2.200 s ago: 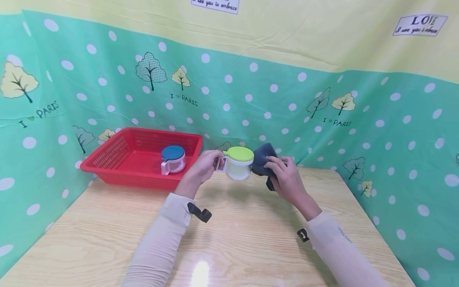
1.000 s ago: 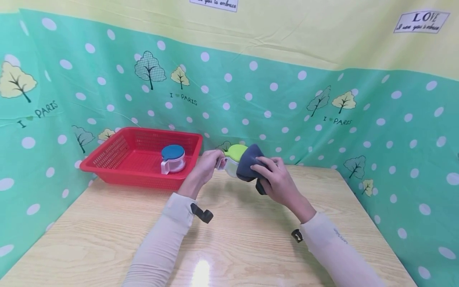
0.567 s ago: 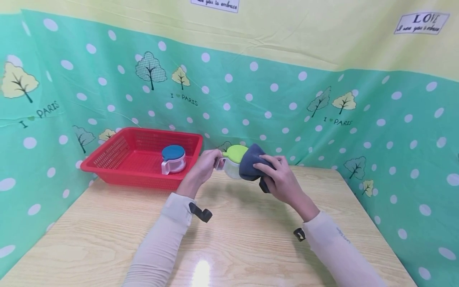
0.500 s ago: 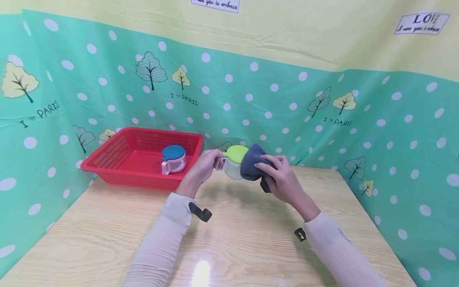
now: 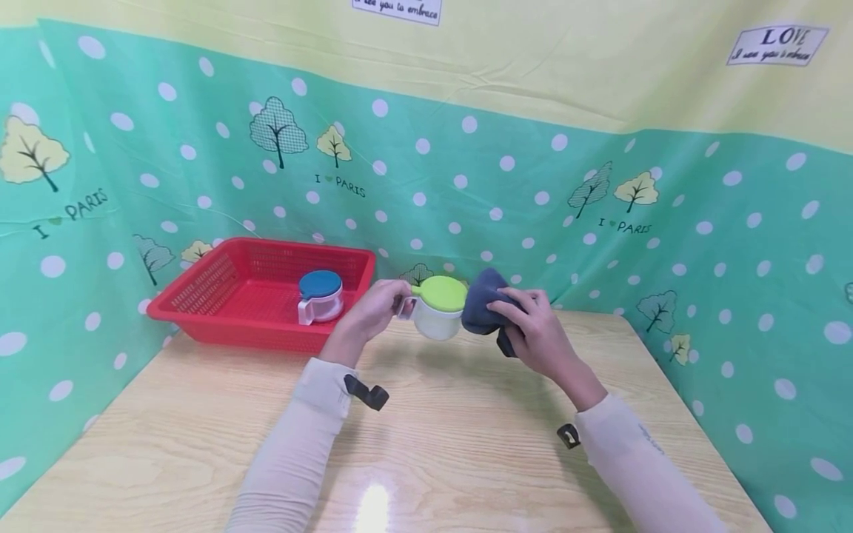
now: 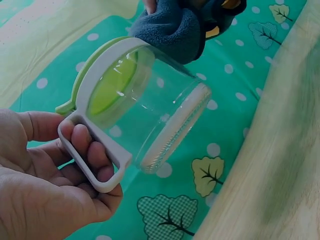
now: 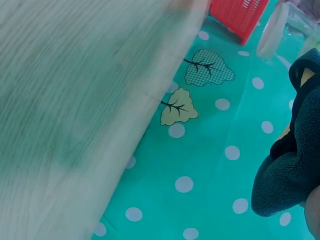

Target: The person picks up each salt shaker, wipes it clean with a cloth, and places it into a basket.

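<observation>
My left hand (image 5: 377, 307) grips the pale handle of a clear seasoning jar (image 5: 436, 323) with a lime-green lid, held up above the table. In the left wrist view the fingers (image 6: 90, 150) pass through the handle loop of the jar (image 6: 150, 105), and its lid is down. A bunched dark blue cloth (image 5: 483, 302) is in my right hand (image 5: 535, 331), right at the jar's right side. From the right wrist, the cloth (image 7: 295, 150) fills the right edge, with only a bit of a finger showing.
A red plastic basket (image 5: 200, 326) stands at the back left of the wooden table (image 5: 453, 444). Inside it sits a similar jar with a blue lid (image 5: 320, 284). Behind the table hangs a green and yellow patterned curtain (image 5: 426, 163).
The cloth first moved left over the jar's right side, covering part of the lid, then drew back right. The jar is uncovered again and slightly lower. Both hands kept their holds.
</observation>
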`<action>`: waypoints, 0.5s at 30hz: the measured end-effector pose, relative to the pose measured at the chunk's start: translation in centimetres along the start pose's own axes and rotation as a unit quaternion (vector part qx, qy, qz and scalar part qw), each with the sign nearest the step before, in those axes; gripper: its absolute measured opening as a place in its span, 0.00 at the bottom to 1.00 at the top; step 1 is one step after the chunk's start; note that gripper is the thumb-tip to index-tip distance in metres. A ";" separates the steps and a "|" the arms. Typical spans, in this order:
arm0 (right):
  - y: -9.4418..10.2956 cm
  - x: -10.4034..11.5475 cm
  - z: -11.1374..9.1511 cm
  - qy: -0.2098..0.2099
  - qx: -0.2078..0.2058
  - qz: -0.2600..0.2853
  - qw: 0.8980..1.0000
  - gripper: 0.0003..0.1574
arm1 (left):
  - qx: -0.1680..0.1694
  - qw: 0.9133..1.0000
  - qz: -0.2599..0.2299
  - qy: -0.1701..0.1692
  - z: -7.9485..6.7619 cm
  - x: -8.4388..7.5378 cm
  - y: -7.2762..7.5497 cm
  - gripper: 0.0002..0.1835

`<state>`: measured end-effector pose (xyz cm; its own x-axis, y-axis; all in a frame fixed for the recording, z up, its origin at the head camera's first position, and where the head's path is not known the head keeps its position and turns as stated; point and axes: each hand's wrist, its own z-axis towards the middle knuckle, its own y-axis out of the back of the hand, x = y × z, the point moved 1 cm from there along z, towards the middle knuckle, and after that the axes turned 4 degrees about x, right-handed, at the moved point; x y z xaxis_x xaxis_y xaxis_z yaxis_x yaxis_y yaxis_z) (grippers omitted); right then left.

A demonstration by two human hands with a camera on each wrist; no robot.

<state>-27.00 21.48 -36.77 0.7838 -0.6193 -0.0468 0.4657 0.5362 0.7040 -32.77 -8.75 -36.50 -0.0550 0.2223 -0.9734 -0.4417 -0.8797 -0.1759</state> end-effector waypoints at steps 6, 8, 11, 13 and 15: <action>0.1 0.4 0.4 0.019 0.009 0.015 1.000 0.28 | 0.005 1.000 0.015 0.001 0.0 0.2 -0.2 0.15; 0.1 0.6 0.5 0.023 0.010 0.015 1.000 0.28 | 0.005 1.000 0.018 0.000 0.0 0.3 -0.2 0.15; 0.2 0.8 0.6 0.025 0.010 0.014 1.000 0.28 | 0.005 1.000 0.021 -0.003 0.1 0.4 -0.2 0.15; 0.1 1.0 0.7 0.027 0.010 0.013 0.999 0.28 | 0.001 1.000 0.025 -0.003 0.2 0.5 -0.2 0.15; 0.1 1.2 0.7 0.027 0.012 0.014 0.999 0.28 | -0.005 1.000 0.031 -0.002 0.2 0.5 -0.3 0.15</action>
<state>-26.34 20.37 -36.24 0.8179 -0.5718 -0.0645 0.4335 0.5386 0.7224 -32.87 -8.31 -36.88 -0.0849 0.1685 -0.9820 -0.4285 -0.8960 -0.1167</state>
